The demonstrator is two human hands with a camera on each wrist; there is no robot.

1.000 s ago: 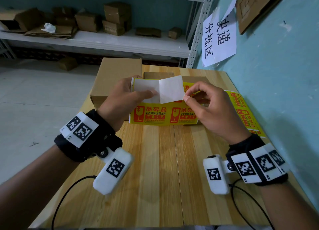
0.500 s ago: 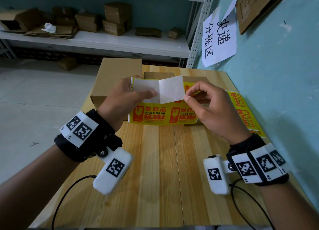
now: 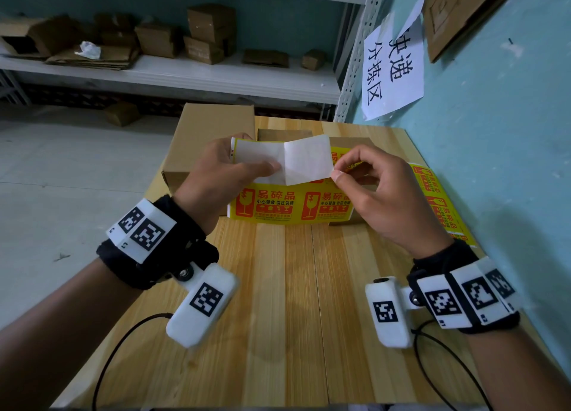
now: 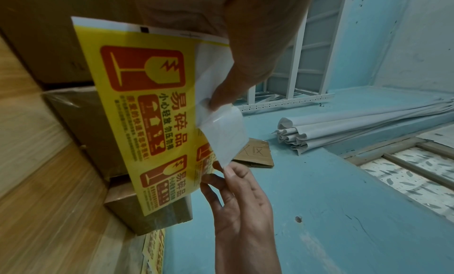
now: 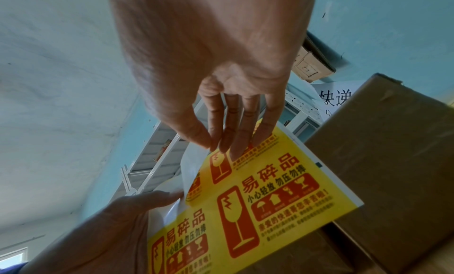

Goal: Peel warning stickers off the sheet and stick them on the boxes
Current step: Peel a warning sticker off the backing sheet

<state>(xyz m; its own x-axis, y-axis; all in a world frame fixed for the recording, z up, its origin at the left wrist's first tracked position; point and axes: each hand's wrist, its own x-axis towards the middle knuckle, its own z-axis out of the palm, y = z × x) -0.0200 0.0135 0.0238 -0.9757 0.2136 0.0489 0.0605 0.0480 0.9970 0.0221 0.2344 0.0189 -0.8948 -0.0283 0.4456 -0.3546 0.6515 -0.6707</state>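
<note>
The sticker sheet (image 3: 278,207) is held up in the air above the wooden desk (image 3: 287,302), just in front of the cardboard boxes. Its long axis runs side to side between the two hands, printed yellow face toward the person, with the red broken-glass symbols standing upright in the head view.

The left hand (image 3: 216,176) holds the sheet's left end; its grip is closed on the sheet, thumb pressed flat on the bare white patch where backing shows. The right hand (image 3: 380,191) pinches the lower right corner of a half-peeled sticker (image 3: 307,159) between thumb and forefinger, the other fingers loosely curled behind the sheet. That sticker is folded back over the sheet so its white underside faces the person, and its fold line stands upright near the middle of the sheet's upper row. In the left wrist view the lifted sticker (image 4: 224,134) curls away from the sheet (image 4: 147,107) toward the right hand (image 4: 240,206).

Behind the sheet, a large box (image 3: 210,132) stands at the desk's far left, with smaller boxes (image 3: 284,134) just beside it. To the right of the sheet, against the blue wall, a second strip of yellow stickers (image 3: 438,200) lies on the desk, its long axis running away from the person.
</note>
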